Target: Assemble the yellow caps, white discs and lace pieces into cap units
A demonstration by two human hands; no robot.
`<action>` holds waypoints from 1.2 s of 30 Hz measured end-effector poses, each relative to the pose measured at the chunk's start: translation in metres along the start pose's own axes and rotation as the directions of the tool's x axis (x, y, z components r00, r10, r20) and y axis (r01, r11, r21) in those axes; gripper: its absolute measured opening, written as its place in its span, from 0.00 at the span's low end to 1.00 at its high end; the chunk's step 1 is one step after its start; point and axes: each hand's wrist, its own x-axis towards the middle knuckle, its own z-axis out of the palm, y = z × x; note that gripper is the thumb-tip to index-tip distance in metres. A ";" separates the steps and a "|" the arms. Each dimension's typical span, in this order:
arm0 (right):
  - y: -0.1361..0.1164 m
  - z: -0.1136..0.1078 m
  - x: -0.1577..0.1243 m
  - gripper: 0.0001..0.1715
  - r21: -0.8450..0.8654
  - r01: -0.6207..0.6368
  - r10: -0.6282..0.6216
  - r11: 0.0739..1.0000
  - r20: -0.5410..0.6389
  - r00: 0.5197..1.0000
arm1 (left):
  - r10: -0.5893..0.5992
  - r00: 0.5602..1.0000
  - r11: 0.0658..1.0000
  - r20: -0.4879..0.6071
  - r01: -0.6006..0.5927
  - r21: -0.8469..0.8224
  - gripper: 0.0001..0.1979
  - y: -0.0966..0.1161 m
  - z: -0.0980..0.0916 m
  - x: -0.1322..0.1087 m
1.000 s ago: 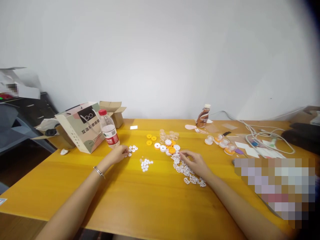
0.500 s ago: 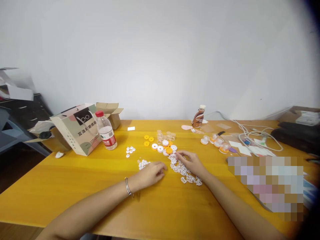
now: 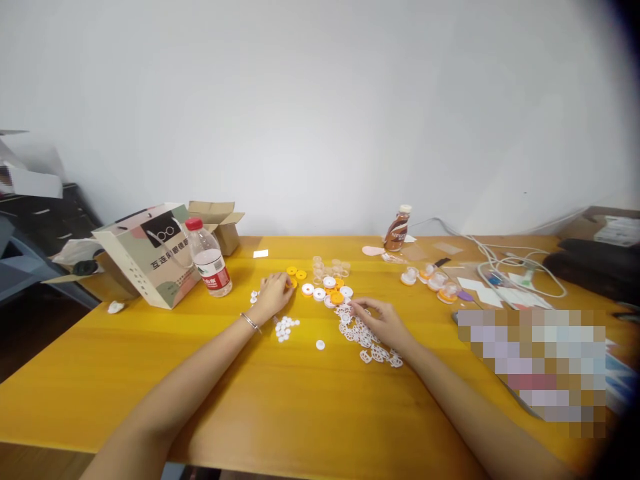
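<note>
My left hand (image 3: 273, 295) reaches to the small group of yellow discs (image 3: 301, 274). Its curled fingertips are on the nearest yellow disc, which they partly cover. My right hand (image 3: 383, 325) hovers over the right side of the pile, thumb and forefinger pinched together; what is between them is too small to make out. Under and beside it spreads a heap of white openwork pieces (image 3: 367, 333). White and yellow round wheels (image 3: 319, 295) lie just beyond its fingertips. A single white round cap (image 3: 320, 345) rests between my forearms, right of a cluster of small white caps (image 3: 284, 328).
Clear plastic rings (image 3: 318, 265) stand behind the wheels. At left are a water bottle (image 3: 210, 260), a paper bag (image 3: 167, 257) and a cardboard box (image 3: 225, 230). A brown drink bottle (image 3: 397, 230), clear-topped orange-and-white pieces (image 3: 410, 275) and white cables (image 3: 500, 260) occupy the right.
My left hand has moved away and to the left, from the table's middle to the yellow discs. A white cap now shows where it was. My right hand stays nearly in place.
</note>
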 end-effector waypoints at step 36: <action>-0.019 0.022 -0.014 0.09 -0.116 0.296 -0.268 0.948 0.207 0.941 | 0.397 0.883 0.890 0.250 -0.437 0.129 0.12 -0.029 -0.037 -0.048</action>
